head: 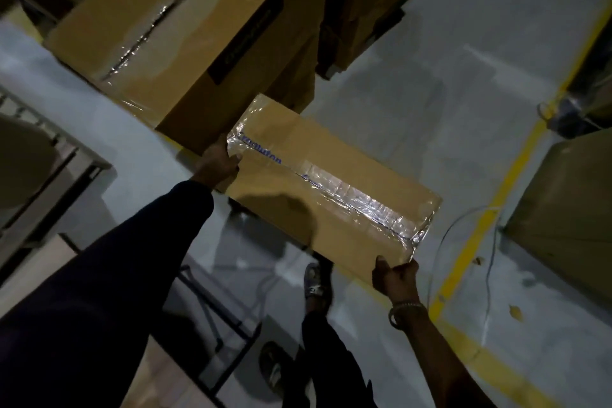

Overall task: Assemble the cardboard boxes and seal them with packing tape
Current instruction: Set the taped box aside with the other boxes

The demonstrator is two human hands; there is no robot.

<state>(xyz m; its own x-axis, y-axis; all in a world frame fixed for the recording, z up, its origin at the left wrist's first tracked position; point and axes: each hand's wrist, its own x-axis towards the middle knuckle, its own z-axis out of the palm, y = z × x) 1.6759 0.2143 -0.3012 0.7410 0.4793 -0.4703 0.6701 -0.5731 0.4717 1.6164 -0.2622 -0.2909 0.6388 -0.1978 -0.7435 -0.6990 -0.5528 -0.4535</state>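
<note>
Grey floor [414, 83]; hands-held taped box [331, 182]

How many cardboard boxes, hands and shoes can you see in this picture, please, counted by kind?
Sealed box held by both hands: 1, box, gripped by left hand and right hand
Other boxes in plain view: 2, taped box, right box; the dark stack behind is unclear
Hands: 2
Shoes: 2
Total: 7
</note>
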